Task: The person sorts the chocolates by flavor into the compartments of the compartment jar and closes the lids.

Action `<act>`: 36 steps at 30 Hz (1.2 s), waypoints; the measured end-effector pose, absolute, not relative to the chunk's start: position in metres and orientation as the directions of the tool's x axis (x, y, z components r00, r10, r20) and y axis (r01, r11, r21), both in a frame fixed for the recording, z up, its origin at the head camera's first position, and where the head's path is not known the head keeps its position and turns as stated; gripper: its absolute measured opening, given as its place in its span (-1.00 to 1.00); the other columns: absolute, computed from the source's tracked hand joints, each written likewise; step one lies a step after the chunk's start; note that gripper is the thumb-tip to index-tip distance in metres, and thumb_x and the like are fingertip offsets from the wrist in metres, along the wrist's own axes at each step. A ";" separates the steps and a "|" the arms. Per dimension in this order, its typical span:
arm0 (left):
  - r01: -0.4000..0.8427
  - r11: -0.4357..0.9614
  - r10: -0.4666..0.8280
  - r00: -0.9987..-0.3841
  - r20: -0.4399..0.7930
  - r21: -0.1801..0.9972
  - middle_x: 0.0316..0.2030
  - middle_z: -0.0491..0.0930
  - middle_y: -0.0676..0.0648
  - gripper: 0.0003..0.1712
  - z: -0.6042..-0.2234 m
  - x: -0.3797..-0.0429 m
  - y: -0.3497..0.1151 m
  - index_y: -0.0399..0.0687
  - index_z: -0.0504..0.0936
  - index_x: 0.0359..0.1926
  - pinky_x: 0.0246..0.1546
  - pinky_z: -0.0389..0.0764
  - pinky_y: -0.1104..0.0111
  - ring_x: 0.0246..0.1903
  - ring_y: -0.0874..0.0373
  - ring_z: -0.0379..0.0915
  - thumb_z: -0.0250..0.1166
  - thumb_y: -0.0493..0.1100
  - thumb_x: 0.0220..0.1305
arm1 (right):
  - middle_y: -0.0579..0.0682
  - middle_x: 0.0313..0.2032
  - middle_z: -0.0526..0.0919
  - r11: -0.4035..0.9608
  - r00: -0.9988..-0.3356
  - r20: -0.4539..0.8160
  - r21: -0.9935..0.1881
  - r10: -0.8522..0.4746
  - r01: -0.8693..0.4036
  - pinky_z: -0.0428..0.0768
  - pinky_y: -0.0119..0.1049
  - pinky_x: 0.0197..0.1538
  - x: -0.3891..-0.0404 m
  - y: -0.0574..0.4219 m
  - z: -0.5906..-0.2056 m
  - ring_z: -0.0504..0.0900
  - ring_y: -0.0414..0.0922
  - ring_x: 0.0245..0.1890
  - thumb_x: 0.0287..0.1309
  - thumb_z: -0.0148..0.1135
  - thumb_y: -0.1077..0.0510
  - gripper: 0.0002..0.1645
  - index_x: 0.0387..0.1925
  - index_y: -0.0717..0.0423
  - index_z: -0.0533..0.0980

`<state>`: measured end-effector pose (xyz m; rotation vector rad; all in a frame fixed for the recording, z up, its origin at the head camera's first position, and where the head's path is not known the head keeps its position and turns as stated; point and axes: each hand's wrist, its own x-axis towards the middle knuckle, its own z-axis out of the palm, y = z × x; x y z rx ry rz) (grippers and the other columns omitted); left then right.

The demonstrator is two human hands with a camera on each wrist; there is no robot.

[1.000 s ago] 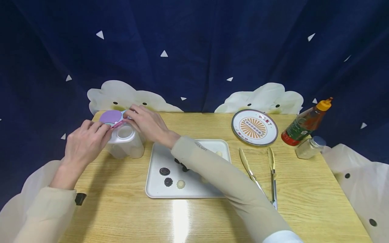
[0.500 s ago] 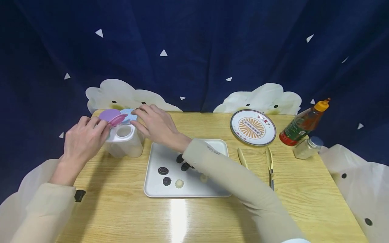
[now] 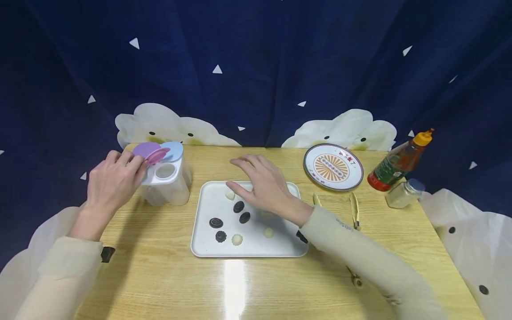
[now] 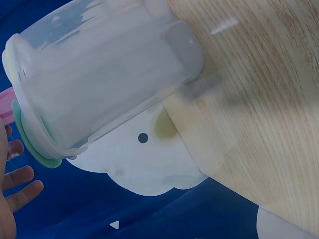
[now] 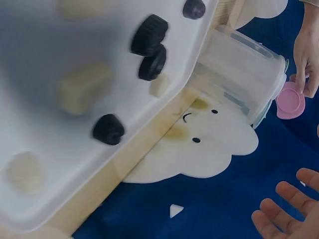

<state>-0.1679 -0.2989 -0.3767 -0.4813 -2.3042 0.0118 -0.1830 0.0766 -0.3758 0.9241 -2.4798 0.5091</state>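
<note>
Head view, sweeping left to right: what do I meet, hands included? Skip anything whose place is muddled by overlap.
Left hand → clear container → dark spiral-marked piece → right hand → patterned plate → yellow-capped bottle.

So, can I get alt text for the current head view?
A left hand pinches the raised pink lid of a translucent container; the right hand hovers over a white tray of dark and cream chocolates. Right of the tray: a patterned plate, tongs, a sauce bottle and a jar.
</note>
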 end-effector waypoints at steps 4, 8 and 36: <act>0.333 0.932 0.333 -0.645 0.688 -0.140 -0.26 0.68 -0.35 -0.67 -0.377 -0.168 -0.299 -0.28 0.59 -0.14 -0.63 0.54 -0.05 -0.36 -0.34 0.53 0.21 -0.04 0.44 | -0.02 0.22 0.65 0.740 -0.726 0.499 -0.221 -0.474 -0.635 0.65 -0.04 0.19 -0.170 0.110 -0.383 0.63 0.00 0.22 0.29 0.26 -0.34 -0.28 0.34 -0.08 0.54; 0.332 0.934 0.327 -0.650 0.686 -0.131 -0.26 0.67 -0.34 -0.68 -0.377 -0.168 -0.299 -0.27 0.59 -0.14 -0.63 0.54 -0.05 -0.35 -0.34 0.53 0.22 -0.05 0.42 | 0.02 0.22 0.64 0.784 -0.780 0.466 -0.249 -0.418 -0.569 0.65 0.00 0.17 -0.153 0.147 -0.397 0.62 0.03 0.22 0.24 0.30 -0.35 -0.23 0.36 -0.08 0.53; 0.343 0.928 0.344 -0.628 0.698 -0.148 -0.30 0.66 -0.34 -0.66 -0.376 -0.168 -0.300 -0.29 0.59 -0.20 -0.67 0.52 -0.03 -0.39 -0.32 0.52 0.18 -0.03 0.45 | 0.54 0.01 0.55 0.985 -0.982 0.190 -0.171 0.025 -0.008 0.58 0.20 -0.40 -0.060 0.312 -0.465 0.61 0.42 -0.13 -0.06 0.46 -0.55 0.38 0.37 0.51 0.33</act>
